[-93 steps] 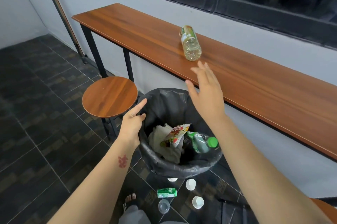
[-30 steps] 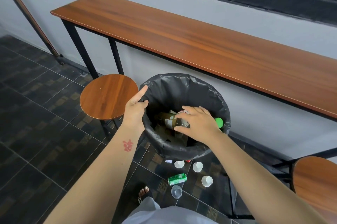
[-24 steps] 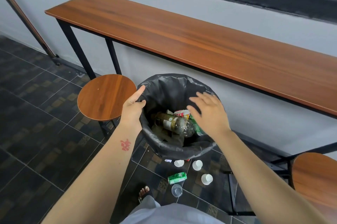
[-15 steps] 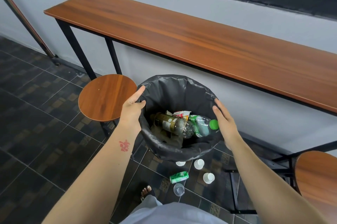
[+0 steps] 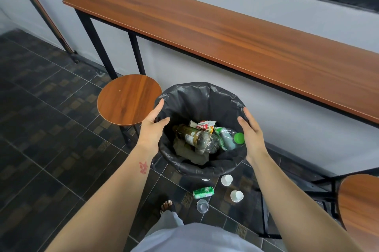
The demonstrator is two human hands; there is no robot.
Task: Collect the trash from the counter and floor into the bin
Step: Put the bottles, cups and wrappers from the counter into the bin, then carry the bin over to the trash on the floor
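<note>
both hands (image 5: pixel 151 128) gripping bin (image 5: pixel 205 97) rim, bare wooden counter (image 5: pixel 225 32), dark tiled floor (image 5: pixel 41 128)

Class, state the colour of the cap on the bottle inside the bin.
Bright green cap, clearest in the head view.

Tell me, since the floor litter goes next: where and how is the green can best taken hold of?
Grip the green can around its middle, hand coming from above. It lies on its side on the tiles, long axis running left-right, so fingers can close across its round body. A clear cup sits close beside it, so a side approach looks crowded.
</note>
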